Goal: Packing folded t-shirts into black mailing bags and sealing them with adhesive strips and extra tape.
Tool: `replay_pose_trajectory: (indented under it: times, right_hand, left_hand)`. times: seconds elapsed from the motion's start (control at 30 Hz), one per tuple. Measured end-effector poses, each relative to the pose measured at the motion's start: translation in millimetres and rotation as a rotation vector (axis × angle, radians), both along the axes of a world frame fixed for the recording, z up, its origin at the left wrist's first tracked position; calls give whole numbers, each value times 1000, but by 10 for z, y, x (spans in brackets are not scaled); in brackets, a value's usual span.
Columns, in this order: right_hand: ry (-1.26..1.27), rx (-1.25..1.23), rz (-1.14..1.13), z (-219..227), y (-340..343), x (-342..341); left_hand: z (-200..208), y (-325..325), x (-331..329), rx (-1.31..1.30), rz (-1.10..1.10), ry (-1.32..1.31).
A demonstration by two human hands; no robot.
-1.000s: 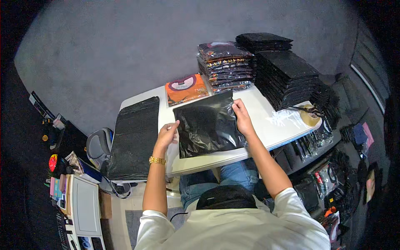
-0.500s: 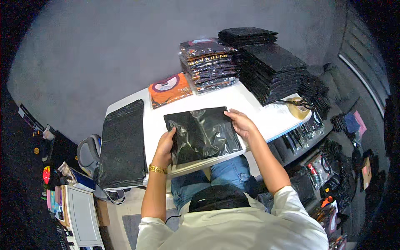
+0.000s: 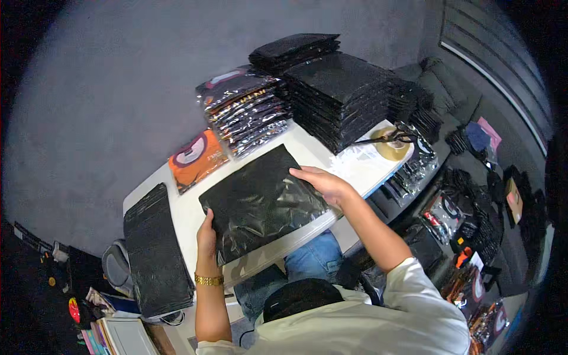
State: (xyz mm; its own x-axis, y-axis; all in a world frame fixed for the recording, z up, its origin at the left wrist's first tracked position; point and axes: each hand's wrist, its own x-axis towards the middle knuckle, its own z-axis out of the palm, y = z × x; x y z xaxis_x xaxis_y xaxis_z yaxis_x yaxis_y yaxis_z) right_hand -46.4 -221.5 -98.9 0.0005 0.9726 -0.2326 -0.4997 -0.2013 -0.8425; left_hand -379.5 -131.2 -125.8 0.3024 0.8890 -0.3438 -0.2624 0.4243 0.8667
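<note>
I note the black bag (image 3: pixel 260 201) flat at table (image 3: pixel 361 168) centre. Left hand (image 3: pixel 206 232) pinches its seven o'clock edge; right hand (image 3: pixel 324 183), fingers spread, presses its three o'clock corner, steadying it.

Single head view, fisheye, worn on the person's head. It looks steeply down and forward over the white desk (image 3: pixel 361 168) from close above, forearms entering from the lower edge. Straight edges bow toward the dark rim. No second view shares the scene.
</note>
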Motion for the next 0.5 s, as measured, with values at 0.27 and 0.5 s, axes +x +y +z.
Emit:
replay_pose_trajectory:
  times: [0.27, 0.5]
  right_hand:
    - [-664, 356, -50, 633, 97, 954]
    - [-869, 426, -261, 1950, 341, 2726]
  left_hand:
    - [754, -47, 937, 195, -54, -73]
    - [1923, 378, 2626, 294, -248, -401]
